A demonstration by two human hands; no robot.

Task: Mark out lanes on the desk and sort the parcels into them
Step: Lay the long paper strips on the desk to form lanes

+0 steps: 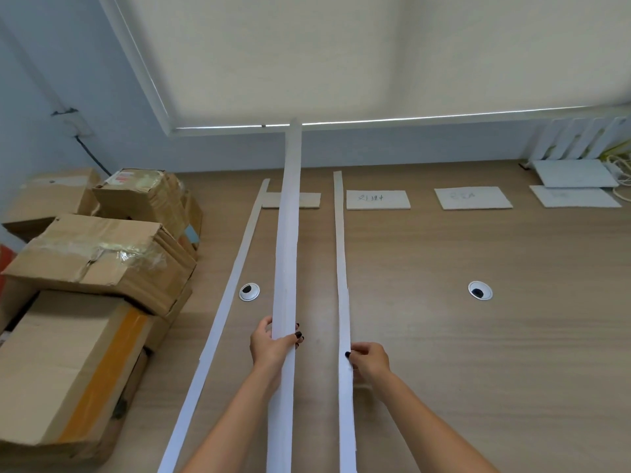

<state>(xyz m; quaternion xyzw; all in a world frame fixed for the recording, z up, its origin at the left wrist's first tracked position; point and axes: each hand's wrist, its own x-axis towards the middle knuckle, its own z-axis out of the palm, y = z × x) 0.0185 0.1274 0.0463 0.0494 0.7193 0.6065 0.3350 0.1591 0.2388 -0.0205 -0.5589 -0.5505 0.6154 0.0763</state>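
Left hand (pixel 271 346) gripping raised strip (pixel 286 233), right hand (pixel 368 361) pinching laid strip (pixel 341 250)

three long white paper strips (pixel 286 254) run across the desk from 6 toward 12 o'clock. four label cards (pixel 377 199) sit in a row from 12 toward 2 o'clock. at least four cardboard parcels (pixel 99 264) are stacked at 9 o'clock; more may be hidden behind. two round cable grommets (pixel 249 291) are set in the desktop. two hands (pixel 273 346) are in view.
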